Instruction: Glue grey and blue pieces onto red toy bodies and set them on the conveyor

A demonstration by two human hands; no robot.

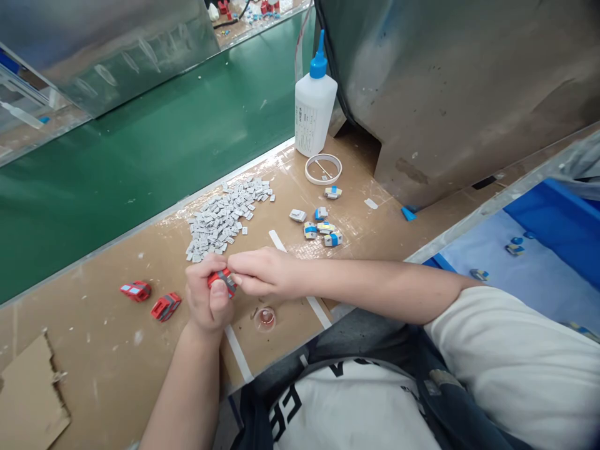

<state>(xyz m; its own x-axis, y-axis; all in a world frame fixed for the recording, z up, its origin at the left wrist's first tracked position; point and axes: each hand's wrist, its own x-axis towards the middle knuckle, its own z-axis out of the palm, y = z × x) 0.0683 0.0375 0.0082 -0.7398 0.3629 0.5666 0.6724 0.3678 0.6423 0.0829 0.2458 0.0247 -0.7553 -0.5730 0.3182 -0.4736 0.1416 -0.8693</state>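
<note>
Over the brown table [107, 369], the left hand [205, 305] grips a red toy [227, 282]; the right hand [263, 270] pinches its end (grey tiles [220, 219] heaped just beyond).

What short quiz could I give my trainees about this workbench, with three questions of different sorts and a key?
1. Multiple choice: the heap by the green panel is made of: A) coiled wires, B) small grey tiles, C) wooden sticks.
2. True or false: the white squeeze bottle with the blue nozzle stands upright.
3. Count: besides the red toy piece gripped in the left hand, with the right hand touching it, how many other red toy pieces lie on the brown worktop to the left of that hand?

Key: 1. B. 2. True. 3. Two.
</note>
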